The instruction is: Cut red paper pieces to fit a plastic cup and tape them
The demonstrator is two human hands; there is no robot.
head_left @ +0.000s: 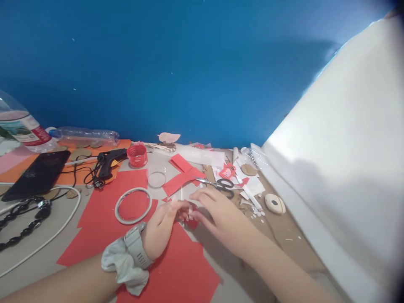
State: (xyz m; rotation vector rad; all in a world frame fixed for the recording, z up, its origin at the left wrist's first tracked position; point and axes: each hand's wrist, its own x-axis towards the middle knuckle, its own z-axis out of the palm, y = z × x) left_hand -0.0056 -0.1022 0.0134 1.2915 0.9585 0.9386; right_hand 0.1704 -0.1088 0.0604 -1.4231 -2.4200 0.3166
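Observation:
My left hand, with a grey watch and a pale scrunchie at the wrist, is closed over the red paper. Its fingers curl around something small that I cannot make out. Close on its right, my right hand has thumb and fingers apart, their tips by the left fingertips. Just beyond the hands lie black-handled scissors and folded red paper strips. A white ring rests left of my left hand.
At left are a black glue gun, a dark phone, a black bead necklace, a white cable and plastic bottles. A red tape-like roll stands behind. Paper scraps and a white earbud case lie right, near a white wall.

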